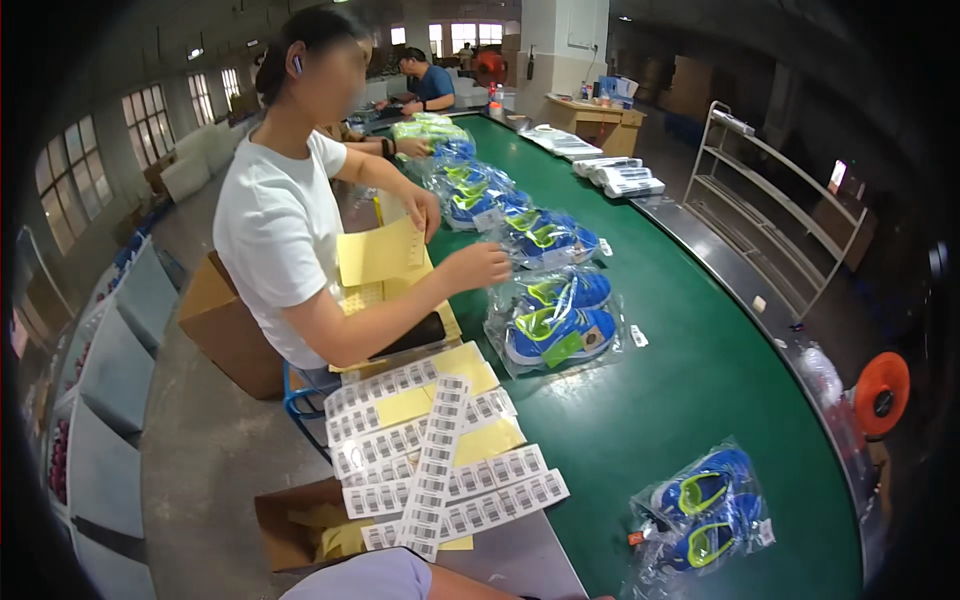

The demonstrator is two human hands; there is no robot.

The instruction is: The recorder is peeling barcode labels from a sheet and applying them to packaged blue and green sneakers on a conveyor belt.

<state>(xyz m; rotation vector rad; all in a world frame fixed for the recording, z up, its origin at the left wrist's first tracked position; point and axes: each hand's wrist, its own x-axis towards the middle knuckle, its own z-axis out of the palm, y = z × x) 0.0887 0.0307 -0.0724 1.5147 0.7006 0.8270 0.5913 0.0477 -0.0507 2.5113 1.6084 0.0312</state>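
Note:
A light lavender sleeve (360,578) and a strip of my forearm (465,588) show at the lower edge. Both my hands lie outside the picture, so what they hold is hidden. The nearest thing to that arm is a pair of blue sneakers (712,510) with lime-green linings, in a clear plastic bag on the green conveyor belt (690,400). Left of it, sheets of barcode stickers (430,450) lie overlapping on a metal side table (520,560).
Across from me a co-worker in a white T-shirt (280,220) holds yellow backing paper (380,252) and reaches toward more bagged sneakers (565,335). An open carton (290,520) stands below the stickers. An orange reel (882,393) and a metal rack (770,205) stand right of the belt.

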